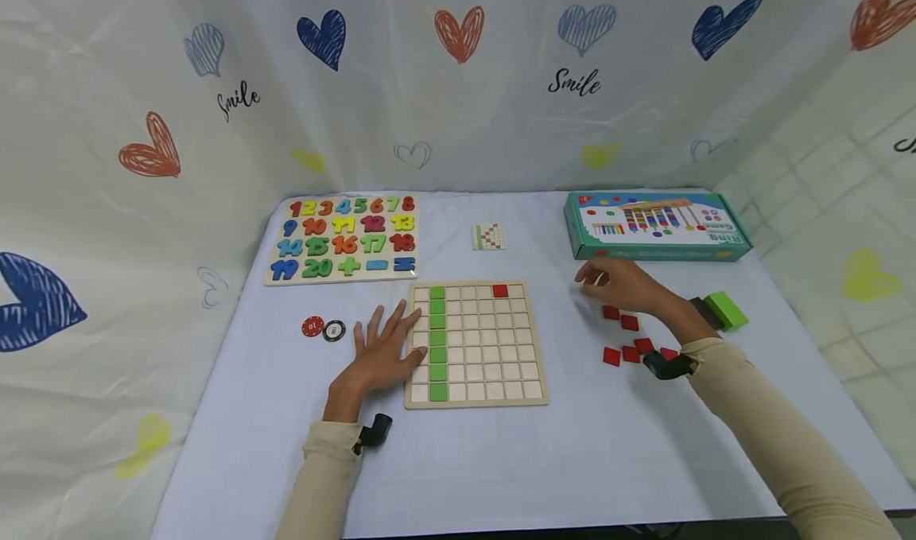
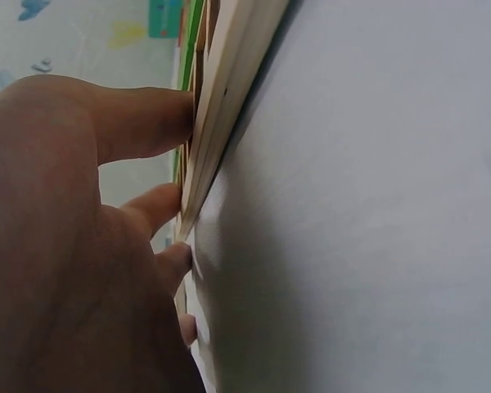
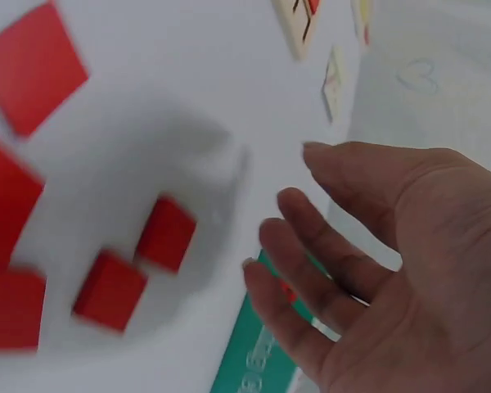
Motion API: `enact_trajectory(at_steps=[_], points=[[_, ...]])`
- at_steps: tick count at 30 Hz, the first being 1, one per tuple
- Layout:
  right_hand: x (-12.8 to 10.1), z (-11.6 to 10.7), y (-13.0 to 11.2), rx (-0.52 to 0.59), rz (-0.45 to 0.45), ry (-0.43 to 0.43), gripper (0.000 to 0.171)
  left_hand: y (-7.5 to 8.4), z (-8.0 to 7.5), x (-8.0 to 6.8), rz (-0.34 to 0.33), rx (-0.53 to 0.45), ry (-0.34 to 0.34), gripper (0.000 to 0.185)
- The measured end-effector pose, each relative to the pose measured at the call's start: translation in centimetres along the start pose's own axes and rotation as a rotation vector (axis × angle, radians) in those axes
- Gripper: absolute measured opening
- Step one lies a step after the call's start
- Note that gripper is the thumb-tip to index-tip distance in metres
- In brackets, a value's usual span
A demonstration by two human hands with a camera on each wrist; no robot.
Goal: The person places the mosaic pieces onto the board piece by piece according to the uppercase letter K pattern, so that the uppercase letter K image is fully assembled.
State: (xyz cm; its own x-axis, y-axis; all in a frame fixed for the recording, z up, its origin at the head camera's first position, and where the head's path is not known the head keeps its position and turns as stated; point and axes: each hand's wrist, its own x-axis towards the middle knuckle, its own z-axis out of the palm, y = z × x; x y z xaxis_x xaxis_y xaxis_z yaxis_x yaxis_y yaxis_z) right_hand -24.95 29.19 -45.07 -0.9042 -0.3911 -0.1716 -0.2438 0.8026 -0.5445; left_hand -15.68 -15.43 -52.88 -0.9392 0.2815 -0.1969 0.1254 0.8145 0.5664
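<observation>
- The left hand [image 1: 379, 353] lies flat, fingers spread, touching the square wooden grid board [image 1: 475, 343] on the desk [image 1: 501, 460].
- The right hand [image 1: 621, 284] hovers empty, fingers loose, above small red square tiles [image 1: 619, 317].
- They look light, hard, easy to pinch by the edges.

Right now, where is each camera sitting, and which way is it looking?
Head: up high, looking forward and down at the table, the grid board and both hands, left hand and right hand, with sleeves.
Left wrist: low by the table, looking along the left hand, whose fingers touch the board's edge.
Right wrist: under the open right hand, looking at the red tiles and the green box.
Shared: head and right wrist both show the red tiles and box.
</observation>
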Motion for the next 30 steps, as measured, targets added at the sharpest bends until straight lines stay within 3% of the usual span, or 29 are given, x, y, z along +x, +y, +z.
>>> enact_trajectory(at_steps=[5, 9, 18, 30], points=[[-1.5, -1.5, 1.6, -0.018, 0.087, -0.139, 0.041, 0.2, -0.3, -0.1, -0.012, 0.001, 0.009, 0.074], [-2.2, -1.3, 2.6, 0.001, 0.132, -0.205, 0.048, 0.4, -0.6, 0.0, -0.023, 0.008, -0.005, 0.074], [-2.5, -0.3, 4.6, 0.029, 0.137, -0.166, 0.032, -0.1, 0.1, 0.5, -0.034, 0.034, -0.018, 0.074], [-2.3, -0.2, 5.0, 0.054, 0.127, -0.165, 0.035, -0.2, -0.1, 0.5, -0.033, 0.034, -0.036, 0.073]])
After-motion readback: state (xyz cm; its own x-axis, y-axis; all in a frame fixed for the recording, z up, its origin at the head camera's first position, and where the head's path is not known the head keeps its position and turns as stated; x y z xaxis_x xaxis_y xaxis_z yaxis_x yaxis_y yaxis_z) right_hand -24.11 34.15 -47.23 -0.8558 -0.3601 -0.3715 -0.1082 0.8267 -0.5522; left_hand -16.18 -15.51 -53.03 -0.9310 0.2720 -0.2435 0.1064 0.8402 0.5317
